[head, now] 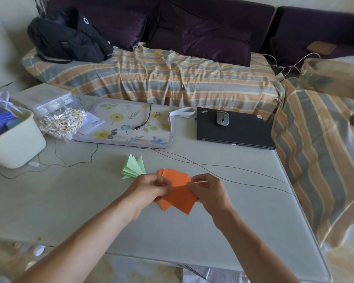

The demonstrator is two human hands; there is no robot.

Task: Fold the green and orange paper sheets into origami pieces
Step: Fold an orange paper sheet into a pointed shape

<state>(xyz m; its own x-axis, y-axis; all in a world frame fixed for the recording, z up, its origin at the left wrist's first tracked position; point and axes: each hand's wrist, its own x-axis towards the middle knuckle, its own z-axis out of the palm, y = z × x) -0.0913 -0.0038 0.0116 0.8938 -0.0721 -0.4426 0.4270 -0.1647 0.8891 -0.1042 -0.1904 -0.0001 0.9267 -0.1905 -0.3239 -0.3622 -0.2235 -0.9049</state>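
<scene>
On the bench [243, 221], the folded pieces [134, 167] lie left of the sheets [178, 193]; behind them the mat [129, 124], laptop [233, 129] to its right, mouse [222, 118] on it.

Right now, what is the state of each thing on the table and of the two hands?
Orange paper: partly folded, held at both sides.
Orange stack: lying under the held sheet.
Green pieces: folded, fanned out, untouched.
Left hand: pinching the orange paper.
Right hand: pinching the orange paper.
Laptop: closed.
Mouse: resting on the laptop.
Cable: unplugged, lying on the mat.
</scene>
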